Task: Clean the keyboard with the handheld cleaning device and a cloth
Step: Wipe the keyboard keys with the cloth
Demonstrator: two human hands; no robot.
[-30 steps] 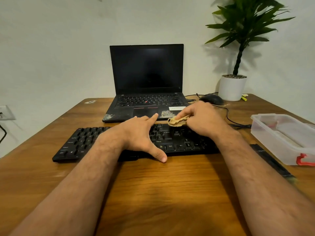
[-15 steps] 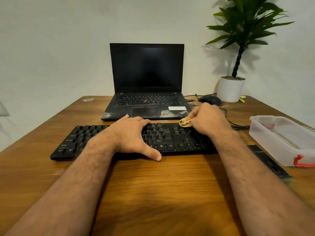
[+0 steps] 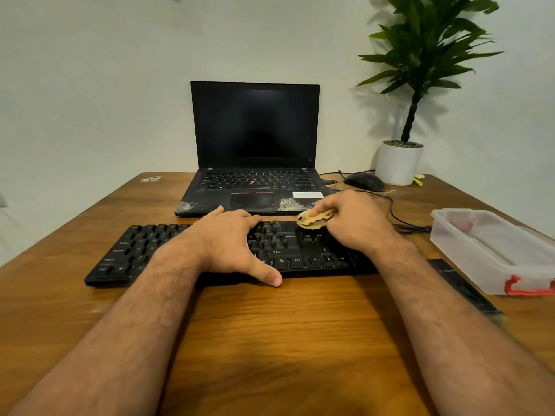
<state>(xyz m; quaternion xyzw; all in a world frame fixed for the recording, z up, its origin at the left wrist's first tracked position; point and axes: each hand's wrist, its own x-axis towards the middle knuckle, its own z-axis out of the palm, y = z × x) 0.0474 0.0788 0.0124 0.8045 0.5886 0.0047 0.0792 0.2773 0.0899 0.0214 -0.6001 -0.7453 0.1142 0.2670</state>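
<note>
A black keyboard (image 3: 144, 250) lies across the wooden table (image 3: 270, 340) in front of me. My left hand (image 3: 231, 244) rests flat on its middle, fingers spread, thumb hanging over the near edge. My right hand (image 3: 351, 220) presses a small crumpled tan cloth (image 3: 312, 220) onto the keys at the keyboard's far right part. The keys under both hands are hidden. No handheld cleaning device can be told apart in view.
An open black laptop (image 3: 255, 163) stands just behind the keyboard. A black mouse (image 3: 365, 181) with its cable and a potted plant (image 3: 399, 160) sit at the back right. A clear plastic box (image 3: 492, 250) with a red latch and a flat black bar (image 3: 462, 286) lie on the right.
My right hand slid the cloth over the upper right keys, right and back, then slightly left again. My left hand stayed flat on the keyboard.
</note>
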